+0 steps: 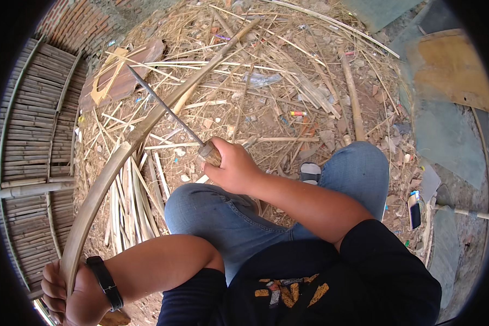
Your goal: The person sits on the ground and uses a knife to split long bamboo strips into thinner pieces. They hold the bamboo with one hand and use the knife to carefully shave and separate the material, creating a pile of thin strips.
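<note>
A long split bamboo pole [100,185] slants from the lower left up to the top middle. My left hand [81,296] is wrapped round its near end, a black strap on the wrist. In my right hand [236,167], above my bent knee, is the wooden handle of a long-bladed knife [186,129]. Its narrow dark blade points to the upper left and crosses over the bamboo pole; I cannot tell whether the two touch.
Thin bamboo strips [129,198] lie heaped beside my leg. Straw and debris cover the dirt floor. A bamboo-slat wall [35,119] stands left; a round bamboo piece [352,98] lies ahead. At right are a phone [414,211] and grey sheets [451,141].
</note>
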Tool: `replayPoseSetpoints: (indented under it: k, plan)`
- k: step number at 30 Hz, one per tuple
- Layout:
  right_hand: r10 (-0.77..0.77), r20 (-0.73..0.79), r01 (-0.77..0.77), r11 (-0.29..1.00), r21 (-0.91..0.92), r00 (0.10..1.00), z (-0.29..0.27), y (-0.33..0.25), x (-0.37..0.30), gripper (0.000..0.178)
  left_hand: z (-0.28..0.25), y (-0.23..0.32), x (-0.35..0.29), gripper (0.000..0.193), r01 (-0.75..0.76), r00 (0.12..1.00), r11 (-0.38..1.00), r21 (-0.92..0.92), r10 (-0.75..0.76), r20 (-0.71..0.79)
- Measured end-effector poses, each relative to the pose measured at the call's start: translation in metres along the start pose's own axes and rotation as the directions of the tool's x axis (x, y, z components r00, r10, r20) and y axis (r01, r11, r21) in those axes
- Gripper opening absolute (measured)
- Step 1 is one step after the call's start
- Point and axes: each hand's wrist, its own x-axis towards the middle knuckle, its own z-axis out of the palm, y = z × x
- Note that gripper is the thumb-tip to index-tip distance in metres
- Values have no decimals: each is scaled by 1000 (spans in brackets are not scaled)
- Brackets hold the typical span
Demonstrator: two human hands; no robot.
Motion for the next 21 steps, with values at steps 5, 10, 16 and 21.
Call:
replayPoseSetpoints:
  k: [5, 10, 16, 21]
  plan:
    - [-27, -25, 28, 999, 32, 999, -7, -5, 0, 27, -20, 1, 16, 24, 19, 1000, 994, -111, -19, 8]
    - [-63, -48, 64, 998, 26, 997, -6, -1, -1, 26, -14, 4, 16, 32, 395, 908, 888, -237, -337, 250]
    - [22, 20, -22, 1000, -17, 1000, 2, 7, -2, 28, -8, -24, 4, 26, 535, 774, 831, -153, -409, 484]
    - [9, 0, -9, 999, -35, 1000, 5, 12, -3, 28, 12, -30, -11, 32, 531, 795, 836, -139, -435, 423]
